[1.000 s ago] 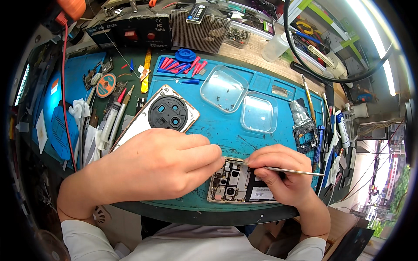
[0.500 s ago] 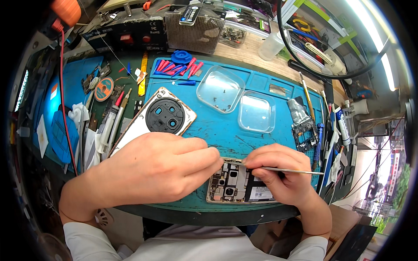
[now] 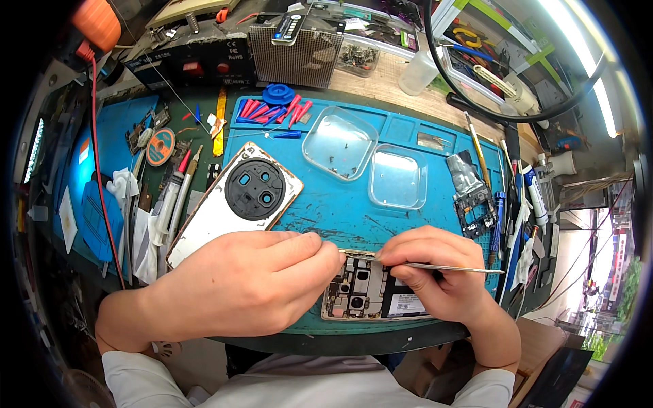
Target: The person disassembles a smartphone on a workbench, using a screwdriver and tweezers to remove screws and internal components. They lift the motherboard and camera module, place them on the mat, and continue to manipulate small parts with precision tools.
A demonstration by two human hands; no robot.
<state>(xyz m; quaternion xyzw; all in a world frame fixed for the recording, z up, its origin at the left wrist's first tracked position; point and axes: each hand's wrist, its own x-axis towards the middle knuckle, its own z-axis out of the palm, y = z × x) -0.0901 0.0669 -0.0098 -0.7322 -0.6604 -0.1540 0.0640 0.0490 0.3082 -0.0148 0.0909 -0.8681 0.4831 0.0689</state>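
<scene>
An opened phone point(image 3: 358, 302) lies on the blue mat near its front edge, its circuit board, camera modules and dark battery exposed. Fingertips of my left hand point(image 3: 265, 282) are pinched together at the phone's upper left corner; whatever they hold is hidden. My right hand point(image 3: 435, 268) grips slim metal tweezers point(image 3: 469, 269) between thumb and fingers, above the phone's far edge. The tweezers lie nearly level, their back end pointing right and their front end close to my left fingertips. Partly behind my left hand rests a white phone back cover point(image 3: 214, 207) with a round black camera ring point(image 3: 256, 190).
Two clear plastic trays point(image 3: 339, 143) point(image 3: 398, 176) stand beyond the phone, one with tiny dark parts. Red and blue small cones point(image 3: 272, 112) lie at the back. Loose phone parts point(image 3: 471, 204) sit right, beside pens and tools. A syringe point(image 3: 163, 214) lies left.
My left hand has shifted slightly down, showing more of the white cover and camera ring. The right hand keeps its hold on the tweezers, almost unmoved. The whole view has tilted a little.
</scene>
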